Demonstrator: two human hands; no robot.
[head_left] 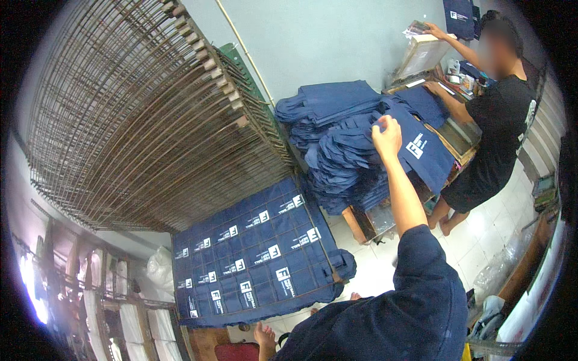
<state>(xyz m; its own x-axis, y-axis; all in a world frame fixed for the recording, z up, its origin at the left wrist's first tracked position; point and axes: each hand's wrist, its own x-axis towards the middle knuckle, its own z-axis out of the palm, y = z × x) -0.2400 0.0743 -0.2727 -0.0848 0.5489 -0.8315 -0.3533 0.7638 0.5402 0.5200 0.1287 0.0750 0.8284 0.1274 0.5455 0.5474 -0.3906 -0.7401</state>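
My right hand [387, 137] reaches out over the worktable, its fingers pinched at the upper left edge of a dark blue fabric piece [435, 169] with a white print. That piece lies partly over the table's near edge, beside heaped dark blue fabric [346, 147]. My left hand [264, 334] is low in view, near the front edge of the drying rack, fingers loosely bent and apart with nothing visible in them. Rows of printed dark blue fabric pieces [259, 253] lie on the rack's lowest wire shelf.
Raised wire shelves [162, 114] tower at the left. At the right a co-worker [503, 114] holds up a hinged printing screen [423, 55], the other hand on fabric. A white plastic bag [160, 269] sits beside the rack; a wooden table leg [356, 224] stands near me.
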